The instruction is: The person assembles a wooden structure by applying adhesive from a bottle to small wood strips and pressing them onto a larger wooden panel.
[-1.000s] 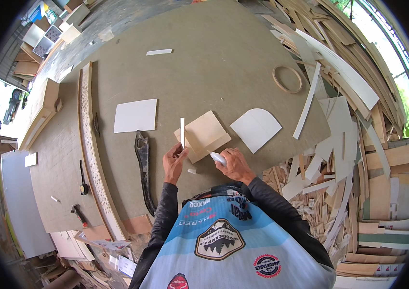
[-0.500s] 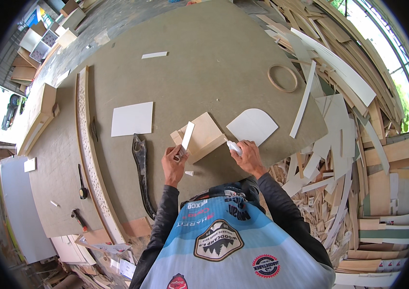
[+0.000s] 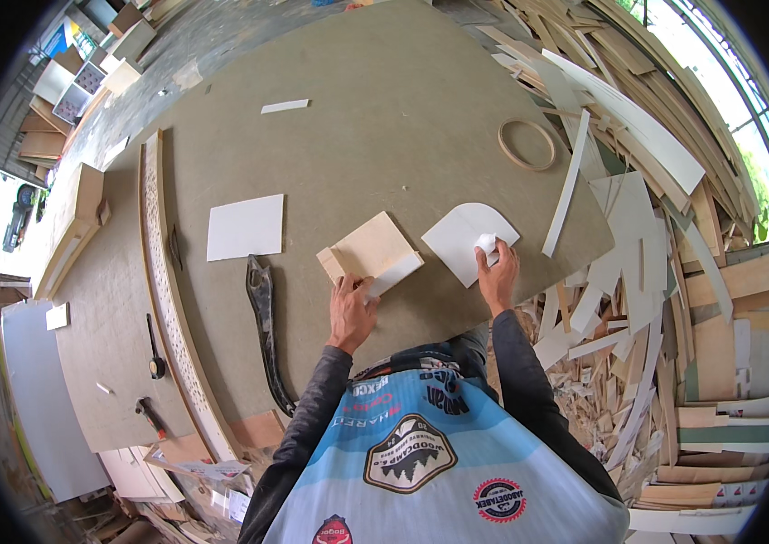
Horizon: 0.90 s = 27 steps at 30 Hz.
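Note:
A pale wooden block (image 3: 366, 243), like a shallow box, lies at an angle on the worktable in front of me. My left hand (image 3: 353, 313) is at its near corner, fingers closed on one end of a narrow white strip (image 3: 399, 269). The strip lies along the block's near right edge. My right hand (image 3: 498, 276) grips a small white squeeze bottle (image 3: 487, 243) above a white panel (image 3: 454, 228) with one rounded side. Most of the bottle is hidden by fingers, and its nozzle cannot be made out.
Left of the block are a white rectangular panel (image 3: 246, 228), a dark curved strap-like piece (image 3: 266, 335), a long perforated wooden strip (image 3: 162, 272), a tape measure (image 3: 157, 364) and a hammer (image 3: 149, 415). A wooden ring (image 3: 527, 145) lies far right, before piled offcuts (image 3: 665, 100).
My left hand has brought the upright white strip down onto the block's near right edge. My right hand has moved the bottle from the block's right corner over to the rounded panel.

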Each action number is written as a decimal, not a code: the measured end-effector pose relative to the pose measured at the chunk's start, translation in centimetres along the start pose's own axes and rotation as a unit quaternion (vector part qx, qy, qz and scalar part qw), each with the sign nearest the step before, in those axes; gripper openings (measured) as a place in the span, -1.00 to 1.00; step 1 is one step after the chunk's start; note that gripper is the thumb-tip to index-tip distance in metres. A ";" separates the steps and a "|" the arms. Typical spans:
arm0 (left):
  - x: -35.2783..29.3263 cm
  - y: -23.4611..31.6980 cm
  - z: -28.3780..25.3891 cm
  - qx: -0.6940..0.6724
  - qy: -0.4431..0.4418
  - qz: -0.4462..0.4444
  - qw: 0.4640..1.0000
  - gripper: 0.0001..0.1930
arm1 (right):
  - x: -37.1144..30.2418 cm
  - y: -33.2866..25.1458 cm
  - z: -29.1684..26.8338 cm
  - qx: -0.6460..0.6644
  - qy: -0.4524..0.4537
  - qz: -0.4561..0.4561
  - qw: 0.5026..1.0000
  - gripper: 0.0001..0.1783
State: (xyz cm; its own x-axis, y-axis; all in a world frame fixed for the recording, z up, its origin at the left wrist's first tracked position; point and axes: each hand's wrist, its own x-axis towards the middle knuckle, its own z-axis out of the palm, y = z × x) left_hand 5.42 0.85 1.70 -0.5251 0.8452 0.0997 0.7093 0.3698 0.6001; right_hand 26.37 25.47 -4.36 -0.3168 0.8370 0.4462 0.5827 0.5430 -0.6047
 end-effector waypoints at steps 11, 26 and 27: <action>0.6 0.7 0.6 0.023 0.007 0.017 1.000 -0.57 | -0.8 -6.2 -3.7 0.126 0.039 -0.064 0.989 -0.50; 1.0 0.2 1.3 0.034 -0.028 0.006 0.999 -0.56 | 4.1 -8.5 1.6 0.094 -0.384 -0.291 0.871 -0.73; 0.9 0.1 1.4 0.033 -0.027 0.006 0.999 -0.56 | 4.3 -8.4 1.8 0.090 -0.386 -0.299 0.868 -0.76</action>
State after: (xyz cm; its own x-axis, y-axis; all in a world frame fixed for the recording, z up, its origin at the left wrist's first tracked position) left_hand 5.62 2.20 0.73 -0.4907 0.8690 0.0631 0.7461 0.3817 0.5455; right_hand 18.78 24.63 1.46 -0.9701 0.1610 0.1816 0.0379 0.8395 -0.5420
